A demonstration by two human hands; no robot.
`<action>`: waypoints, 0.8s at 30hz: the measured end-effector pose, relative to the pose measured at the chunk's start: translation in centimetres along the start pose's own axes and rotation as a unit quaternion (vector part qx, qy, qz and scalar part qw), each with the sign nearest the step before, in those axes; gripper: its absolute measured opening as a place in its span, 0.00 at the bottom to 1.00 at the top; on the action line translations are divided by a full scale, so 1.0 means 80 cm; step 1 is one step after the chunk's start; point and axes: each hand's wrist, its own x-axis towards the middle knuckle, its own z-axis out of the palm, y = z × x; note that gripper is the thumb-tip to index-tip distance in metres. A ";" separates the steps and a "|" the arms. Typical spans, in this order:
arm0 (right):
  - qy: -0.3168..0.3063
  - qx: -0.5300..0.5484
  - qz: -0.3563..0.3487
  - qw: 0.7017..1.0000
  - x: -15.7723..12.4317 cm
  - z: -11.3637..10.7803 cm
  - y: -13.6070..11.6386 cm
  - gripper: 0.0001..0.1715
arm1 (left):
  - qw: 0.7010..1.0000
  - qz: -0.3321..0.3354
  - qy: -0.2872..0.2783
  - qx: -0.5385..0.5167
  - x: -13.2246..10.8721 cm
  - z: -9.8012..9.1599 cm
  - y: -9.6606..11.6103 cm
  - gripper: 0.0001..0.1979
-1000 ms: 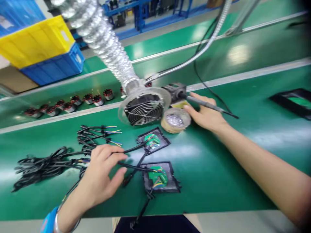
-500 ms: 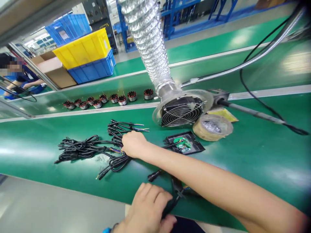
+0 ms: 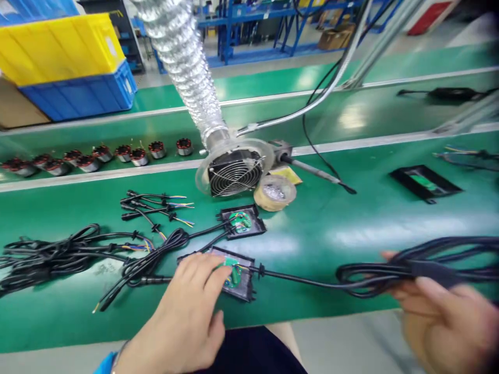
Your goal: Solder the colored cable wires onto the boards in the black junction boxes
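Note:
My left hand [image 3: 183, 317] rests on the near black tray [image 3: 237, 283], which holds a green circuit board; its fingers lie flat over the tray's left part. A black cable runs from that tray to the right into a coiled black cable bundle [image 3: 413, 265], which my right hand [image 3: 444, 317] grips near the belt's front edge. A second black tray with a green board [image 3: 241, 222] lies just behind the first. Loose black cables [image 3: 58, 254] with coloured wire ends are spread on the green belt [image 3: 331, 228] at the left.
A silver flexible duct [image 3: 187, 67] ends in a fan grille [image 3: 234, 174] at the belt's back. Beside it lie a tape roll [image 3: 275, 192] and a soldering iron [image 3: 315, 171]. Several copper-wound stators [image 3: 93, 158] line the far belt. Another black tray [image 3: 424, 183] sits at right; yellow and blue crates [image 3: 66, 62] stand behind.
My right hand left the cable pile at the left and now holds a coiled cable bundle at the right. My left hand moved onto the near tray. The camera view swung right.

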 end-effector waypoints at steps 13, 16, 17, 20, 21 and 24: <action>-0.398 -0.090 -0.310 0.859 -0.002 0.093 -0.093 0.11 | 0.997 0.049 0.000 0.053 0.036 0.050 0.007 0.31; -0.374 -0.062 -0.323 0.867 -0.016 0.098 -0.086 0.10 | 0.998 0.045 0.014 0.046 0.033 0.057 0.010 0.30; -0.350 -0.065 -0.343 0.869 -0.020 0.099 -0.085 0.10 | 0.998 0.043 0.019 0.045 0.033 0.058 0.011 0.30; -0.320 -0.104 -0.388 0.858 -0.025 0.103 -0.083 0.12 | 0.998 0.037 0.031 0.046 0.035 0.058 0.013 0.26; -0.323 -0.114 -0.393 0.853 -0.026 0.105 -0.083 0.13 | 0.998 0.035 0.032 0.046 0.035 0.057 0.013 0.24; -0.327 -0.130 -0.408 0.842 -0.027 0.107 -0.085 0.16 | 0.998 0.039 0.024 0.049 0.038 0.054 0.015 0.18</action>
